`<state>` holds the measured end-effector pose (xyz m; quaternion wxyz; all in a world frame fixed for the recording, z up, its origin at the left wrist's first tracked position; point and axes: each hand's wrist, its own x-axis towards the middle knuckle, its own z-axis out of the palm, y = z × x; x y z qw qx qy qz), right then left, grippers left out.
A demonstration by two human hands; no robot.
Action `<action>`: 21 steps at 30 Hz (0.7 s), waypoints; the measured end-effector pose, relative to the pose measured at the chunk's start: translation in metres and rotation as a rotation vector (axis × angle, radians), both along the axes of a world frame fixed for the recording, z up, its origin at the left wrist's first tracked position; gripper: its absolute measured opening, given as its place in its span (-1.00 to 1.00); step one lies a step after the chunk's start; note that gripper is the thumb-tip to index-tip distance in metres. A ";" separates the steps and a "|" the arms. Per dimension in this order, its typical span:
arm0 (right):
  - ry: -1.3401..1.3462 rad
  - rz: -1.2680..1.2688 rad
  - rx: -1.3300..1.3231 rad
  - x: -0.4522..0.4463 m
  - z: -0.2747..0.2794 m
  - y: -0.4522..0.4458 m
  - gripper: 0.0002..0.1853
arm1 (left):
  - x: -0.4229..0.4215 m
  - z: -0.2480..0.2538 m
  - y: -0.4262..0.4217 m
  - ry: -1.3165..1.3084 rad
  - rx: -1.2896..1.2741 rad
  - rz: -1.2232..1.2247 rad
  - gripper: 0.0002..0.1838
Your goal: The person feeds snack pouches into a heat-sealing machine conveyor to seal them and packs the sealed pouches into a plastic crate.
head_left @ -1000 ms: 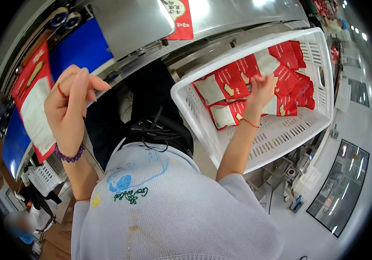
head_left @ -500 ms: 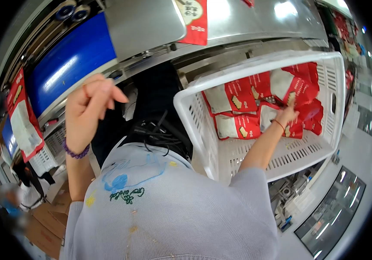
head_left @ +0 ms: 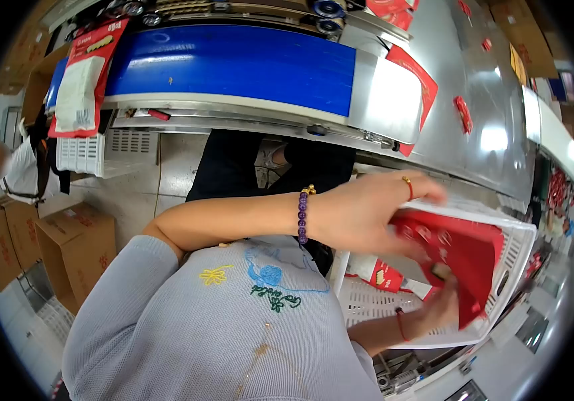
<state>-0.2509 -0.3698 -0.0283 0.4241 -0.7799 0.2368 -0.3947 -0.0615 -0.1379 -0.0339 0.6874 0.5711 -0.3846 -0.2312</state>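
Note:
My right hand grips a red printed pouch near its lower left part, held up over the white basket. My left hand, wearing a purple bead bracelet, reaches across my body to the pouch's upper left corner. Its fingers are apart around that corner and blurred; I cannot tell whether they touch it. Below, in the white plastic basket, lies another red and white pouch, partly hidden by my hands and the raised pouch.
In front runs a blue conveyor belt with a metal plate at its right end. A red and white pouch hangs over the belt's left end. Red packets lie on the steel table. Cardboard boxes stand at left.
My view has turned right. My left hand has crossed from the left to the basket. My right hand has lifted a red pouch from among the others.

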 end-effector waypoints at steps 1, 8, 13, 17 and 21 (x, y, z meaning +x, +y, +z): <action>-0.049 0.100 0.115 0.020 -0.005 0.021 -0.67 | 0.002 0.006 0.014 0.138 0.102 -0.002 -0.49; 0.023 0.385 0.586 0.099 -0.030 0.078 -0.61 | 0.017 -0.002 0.069 0.197 0.026 0.368 -0.76; 0.023 0.414 0.501 0.139 -0.030 0.067 -0.66 | 0.049 -0.012 0.079 0.297 -0.068 0.320 -0.79; 0.000 0.436 0.619 0.186 -0.042 0.042 -0.66 | 0.097 -0.039 0.063 0.503 -0.083 0.266 -0.71; 0.095 0.367 0.198 0.239 -0.065 0.034 -0.66 | 0.133 -0.060 0.040 0.213 0.313 0.630 -0.64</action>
